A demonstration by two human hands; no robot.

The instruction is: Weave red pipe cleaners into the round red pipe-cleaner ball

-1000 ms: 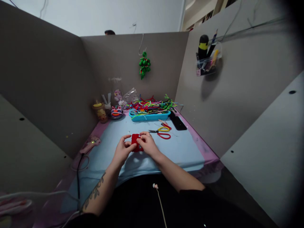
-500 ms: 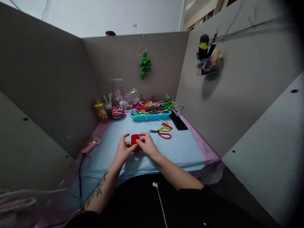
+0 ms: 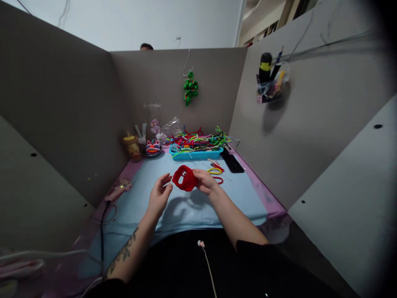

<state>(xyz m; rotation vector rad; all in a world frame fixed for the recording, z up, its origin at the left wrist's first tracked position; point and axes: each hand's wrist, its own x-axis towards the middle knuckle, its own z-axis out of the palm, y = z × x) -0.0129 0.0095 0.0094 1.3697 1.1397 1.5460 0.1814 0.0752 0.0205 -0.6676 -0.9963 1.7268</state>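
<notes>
A red ring-shaped band (image 3: 188,185), soft and fuzzy in look, is held up above the blue cloth (image 3: 238,198). My right hand (image 3: 204,181) pinches it at its right side. Through its opening the cloth shows pale. Just left of the ring, my left hand (image 3: 160,194) has its thumb and fingers apart and holds nothing. Behind my right hand lie scissors (image 3: 214,170) with one yellow and one red handle loop; their blades are hidden by the hand and the ring.
A blue tray (image 3: 198,155) heaped with colourful fuzzy stems stands at the back. Right of it lies a black phone (image 3: 233,163). On the left are a pink glue gun (image 3: 119,189), a cup (image 3: 132,148) and a bowl (image 3: 151,153). Partition walls enclose the table.
My left hand has let go of the red piece and moved slightly left. The piece now shows as an open ring, lifted and shifted right in my right hand.
</notes>
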